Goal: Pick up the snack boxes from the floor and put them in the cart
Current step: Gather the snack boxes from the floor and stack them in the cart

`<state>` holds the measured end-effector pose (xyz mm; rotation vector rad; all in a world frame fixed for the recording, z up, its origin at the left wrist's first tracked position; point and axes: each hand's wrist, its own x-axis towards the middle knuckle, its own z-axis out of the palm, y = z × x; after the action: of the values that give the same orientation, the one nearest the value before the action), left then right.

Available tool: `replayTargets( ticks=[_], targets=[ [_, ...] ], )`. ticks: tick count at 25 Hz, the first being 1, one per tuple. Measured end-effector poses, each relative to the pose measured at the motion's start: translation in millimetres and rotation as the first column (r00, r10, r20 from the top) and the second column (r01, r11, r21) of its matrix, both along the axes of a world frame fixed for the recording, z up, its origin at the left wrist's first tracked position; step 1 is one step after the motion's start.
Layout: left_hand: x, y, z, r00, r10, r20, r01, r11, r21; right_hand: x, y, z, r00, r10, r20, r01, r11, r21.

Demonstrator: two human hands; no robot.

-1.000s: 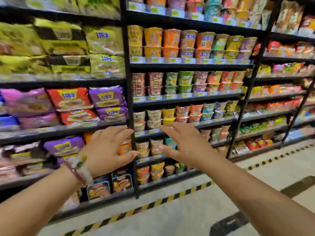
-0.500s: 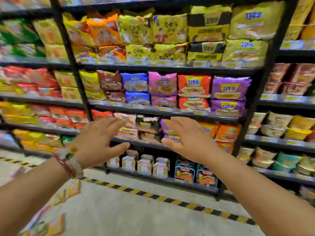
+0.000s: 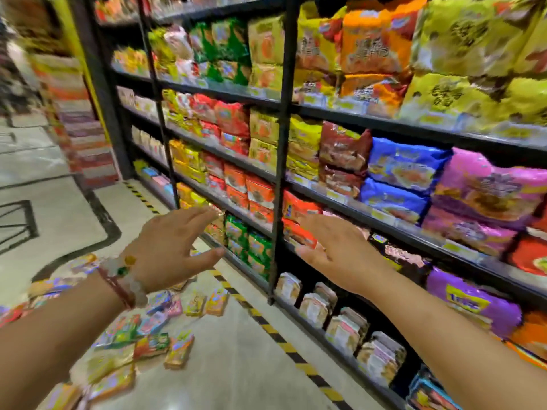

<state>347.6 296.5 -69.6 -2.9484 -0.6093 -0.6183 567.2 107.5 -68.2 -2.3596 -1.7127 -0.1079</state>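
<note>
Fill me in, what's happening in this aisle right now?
A person stands beside stocked shelves with both arms stretched forward. The left hand and right hand are open and hold nothing. Snack boxes lie scattered on the floor under the left arm, none picked up yet. No cart is in view.

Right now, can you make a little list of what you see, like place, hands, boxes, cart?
place: shop aisle beside shelves of packets
left hand: open, in the air, holds nothing
right hand: open, in the air, holds nothing
wrist: bead bracelet on the left
boxes: scattered on the floor, lower left
cart: not in view
</note>
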Motion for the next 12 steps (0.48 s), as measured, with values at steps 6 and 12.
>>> replayTargets(
  ticks=[6, 12],
  targets=[
    [29, 95, -27, 0.983, 0.182, -0.024, -0.182, 0.983, -0.010, 61, 138, -11, 0.983, 0.183, -0.028, -0.184, 0.982, -0.033],
    [23, 194, -47, 0.942, 0.333, -0.044, -0.336, 0.939, -0.079, 77, 272, -41, 0.947, 0.312, -0.082, -0.318, 0.945, -0.078]
  ],
)
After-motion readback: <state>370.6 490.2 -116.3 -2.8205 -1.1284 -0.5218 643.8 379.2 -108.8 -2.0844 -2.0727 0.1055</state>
